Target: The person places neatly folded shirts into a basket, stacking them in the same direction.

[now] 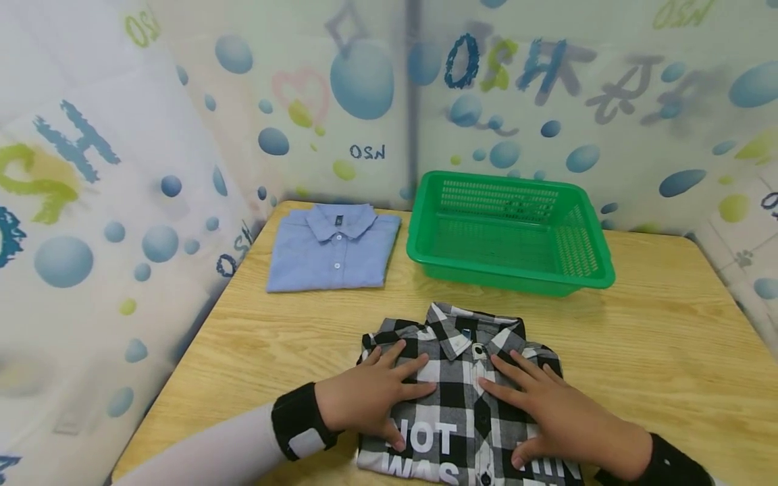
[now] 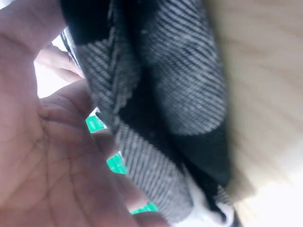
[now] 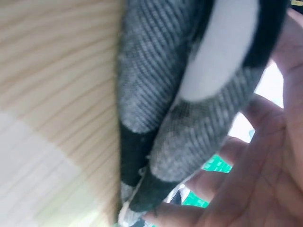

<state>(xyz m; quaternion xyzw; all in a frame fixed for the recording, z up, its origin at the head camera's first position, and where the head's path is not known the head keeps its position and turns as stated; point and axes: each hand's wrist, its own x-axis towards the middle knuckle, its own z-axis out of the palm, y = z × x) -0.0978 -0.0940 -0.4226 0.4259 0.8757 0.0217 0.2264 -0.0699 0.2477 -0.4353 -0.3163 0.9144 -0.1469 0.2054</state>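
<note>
A black, grey and white checked shirt (image 1: 450, 398) lies folded at the front of the table, collar away from me, white lettering across its lower front. On its left half rests my left hand (image 1: 372, 395), fingers spread and straight. My right hand (image 1: 553, 415) lies spread on the right half in the same way. Both wrist views show the shirt's folded layers from the side: the left palm (image 2: 52, 156) is beside the checked cloth (image 2: 142, 123), and the right palm (image 3: 255, 175) is beside the opposite folded edge (image 3: 189, 127).
A folded light blue shirt (image 1: 334, 253) lies at the table's back left, collar toward the wall. To its right stands a green plastic basket (image 1: 510, 273) with slotted sides. Behind the wooden table (image 1: 243, 351) hangs a patterned curtain (image 1: 377, 155).
</note>
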